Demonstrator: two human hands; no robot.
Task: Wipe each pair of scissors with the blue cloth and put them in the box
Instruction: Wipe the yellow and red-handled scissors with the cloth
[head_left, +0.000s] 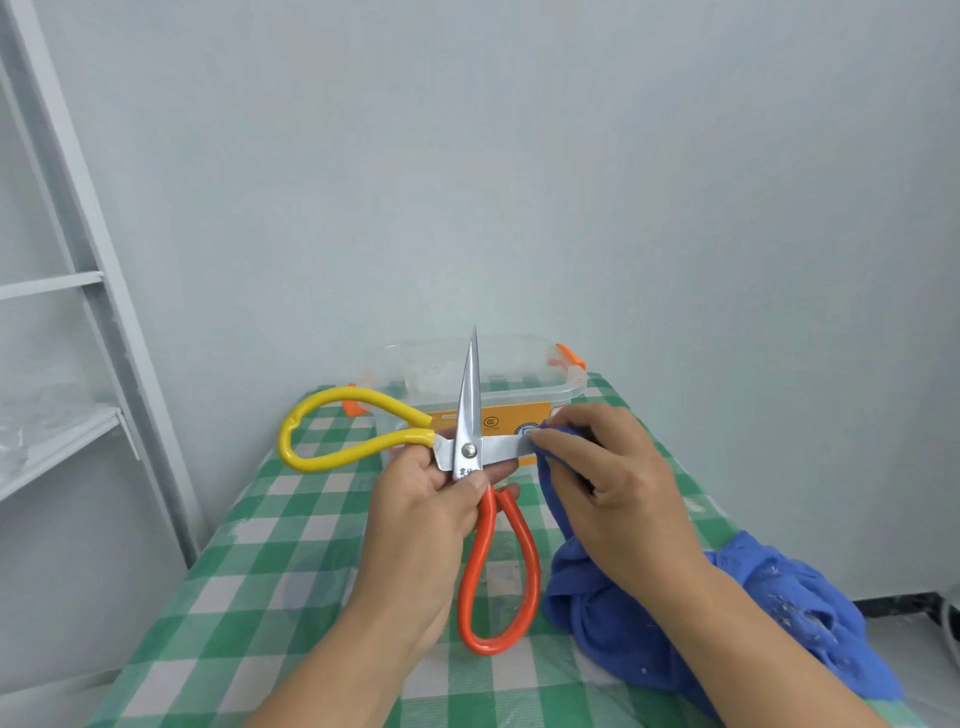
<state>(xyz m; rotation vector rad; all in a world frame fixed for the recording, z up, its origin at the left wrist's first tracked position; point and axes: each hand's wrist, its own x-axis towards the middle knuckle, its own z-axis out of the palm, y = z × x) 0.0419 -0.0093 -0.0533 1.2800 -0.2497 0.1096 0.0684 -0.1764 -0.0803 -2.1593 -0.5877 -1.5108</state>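
- Scissors (469, 451): shiny metal, spread wide, smooth loop handles.
- Left hand (427, 501) pinches their middle.
- Right hand (615, 480) pinches soft blue cloth (597, 623) round one blade.

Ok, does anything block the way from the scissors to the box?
Nothing visible does. The clear box stands just behind the scissors, which the left hand holds spread open. Only the blue cloth, pinched on one blade by the right hand, must come off. I cannot rule out a lid.
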